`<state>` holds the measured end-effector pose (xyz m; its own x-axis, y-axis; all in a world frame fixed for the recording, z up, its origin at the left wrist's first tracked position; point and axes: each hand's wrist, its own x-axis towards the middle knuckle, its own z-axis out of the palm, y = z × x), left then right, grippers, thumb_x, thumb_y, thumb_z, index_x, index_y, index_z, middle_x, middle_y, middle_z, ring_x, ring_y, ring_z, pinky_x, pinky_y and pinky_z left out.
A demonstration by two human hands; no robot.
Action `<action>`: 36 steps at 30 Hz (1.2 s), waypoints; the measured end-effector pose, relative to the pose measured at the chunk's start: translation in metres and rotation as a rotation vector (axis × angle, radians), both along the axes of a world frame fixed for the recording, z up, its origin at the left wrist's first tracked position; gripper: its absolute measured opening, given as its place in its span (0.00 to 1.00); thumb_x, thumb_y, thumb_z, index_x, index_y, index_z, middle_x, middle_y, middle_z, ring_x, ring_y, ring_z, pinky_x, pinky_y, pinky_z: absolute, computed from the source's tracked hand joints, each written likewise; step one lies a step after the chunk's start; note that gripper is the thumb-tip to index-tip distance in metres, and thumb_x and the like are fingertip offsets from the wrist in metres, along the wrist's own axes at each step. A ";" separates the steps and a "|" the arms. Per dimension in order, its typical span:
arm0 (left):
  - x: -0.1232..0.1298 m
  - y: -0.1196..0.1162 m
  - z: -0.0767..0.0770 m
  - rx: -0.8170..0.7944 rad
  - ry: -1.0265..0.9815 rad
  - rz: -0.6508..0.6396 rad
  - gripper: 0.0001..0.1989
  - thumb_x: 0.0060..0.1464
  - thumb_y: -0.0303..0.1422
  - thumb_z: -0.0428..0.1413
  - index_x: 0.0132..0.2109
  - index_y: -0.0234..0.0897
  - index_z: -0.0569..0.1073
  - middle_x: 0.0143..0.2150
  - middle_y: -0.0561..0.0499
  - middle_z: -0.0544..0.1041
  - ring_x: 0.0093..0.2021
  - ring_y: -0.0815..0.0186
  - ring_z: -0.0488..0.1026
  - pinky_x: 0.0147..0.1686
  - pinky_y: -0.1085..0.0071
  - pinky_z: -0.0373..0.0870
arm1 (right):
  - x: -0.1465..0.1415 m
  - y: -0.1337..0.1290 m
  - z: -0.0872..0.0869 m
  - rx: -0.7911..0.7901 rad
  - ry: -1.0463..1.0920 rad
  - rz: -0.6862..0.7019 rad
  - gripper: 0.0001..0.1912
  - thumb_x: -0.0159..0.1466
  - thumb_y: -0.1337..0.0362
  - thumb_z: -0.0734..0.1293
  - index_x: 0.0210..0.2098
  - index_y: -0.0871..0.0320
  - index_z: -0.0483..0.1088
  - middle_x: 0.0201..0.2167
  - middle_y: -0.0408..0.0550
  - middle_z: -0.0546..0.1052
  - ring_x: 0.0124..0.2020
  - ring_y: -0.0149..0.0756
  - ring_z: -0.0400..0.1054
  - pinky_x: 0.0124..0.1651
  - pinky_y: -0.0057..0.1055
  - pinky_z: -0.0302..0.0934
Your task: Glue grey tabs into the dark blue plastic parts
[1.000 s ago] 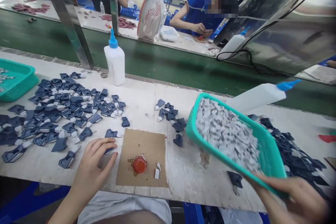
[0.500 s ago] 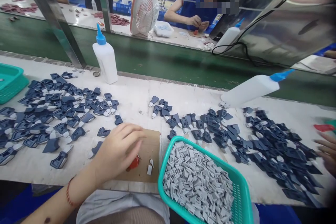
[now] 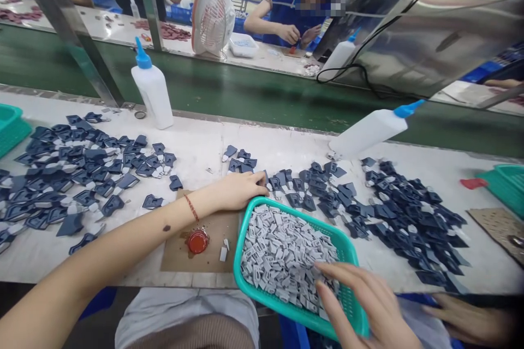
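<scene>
My left hand reaches past the far left corner of the green basket, at the near edge of the dark blue pieces; its fingertips are curled down and what they hold, if anything, is hidden. Over the basket's right side is my right hand, thumb and fingers apart, just above the small grey pieces. Beneath my left forearm lies brown cardboard with a red round cap and a small light grey piece.
White glue bottles with blue tips stand at the back left and lean at the right. Many dark blue pieces cover the left. Another person's hand is at the lower right. A person in blue sits across.
My left hand has moved from over the cardboard to the blue pieces beyond the basket, uncovering the red cap. My right hand has come in over the basket. The view has shifted slightly.
</scene>
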<state>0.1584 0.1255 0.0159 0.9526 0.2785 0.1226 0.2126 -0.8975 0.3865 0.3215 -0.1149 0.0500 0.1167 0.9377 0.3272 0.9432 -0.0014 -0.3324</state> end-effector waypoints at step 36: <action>-0.116 -0.044 0.020 -1.402 -0.781 0.894 0.09 0.54 0.37 0.61 0.33 0.36 0.73 0.41 0.49 0.79 0.47 0.63 0.76 0.43 0.71 0.76 | -0.006 0.036 -0.021 0.052 -0.012 0.031 0.09 0.67 0.59 0.64 0.39 0.53 0.76 0.44 0.48 0.81 0.43 0.42 0.77 0.48 0.36 0.73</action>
<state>0.0427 0.0811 0.0358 0.3258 0.8861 -0.3297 -0.1857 0.4019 0.8967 0.3160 -0.0793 0.0285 0.0835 0.9224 0.3771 0.9465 0.0450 -0.3196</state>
